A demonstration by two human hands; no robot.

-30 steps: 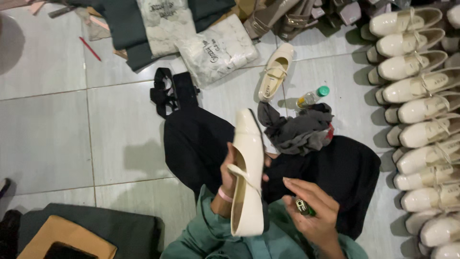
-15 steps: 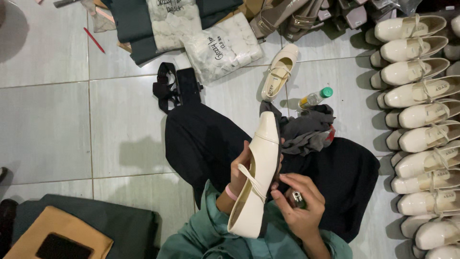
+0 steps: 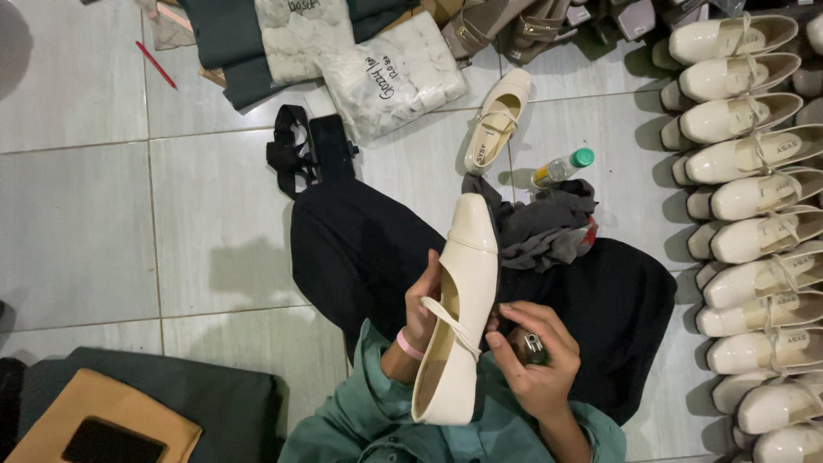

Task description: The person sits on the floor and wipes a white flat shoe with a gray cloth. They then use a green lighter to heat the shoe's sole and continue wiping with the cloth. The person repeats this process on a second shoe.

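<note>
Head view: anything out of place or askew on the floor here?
One cream shoe lies alone on the tiles, angled, apart from the neat row of matching shoes at right. A small green-capped bottle lies on its side beside a crumpled grey cloth. No spill visible.

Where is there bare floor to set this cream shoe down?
Open grey tiles lie to the person's left, bordered by the black strap, the black-trousered leg and the dark bag. A small patch sits between the small bottle and the shoe rows. The right edge and top are crowded.
</note>
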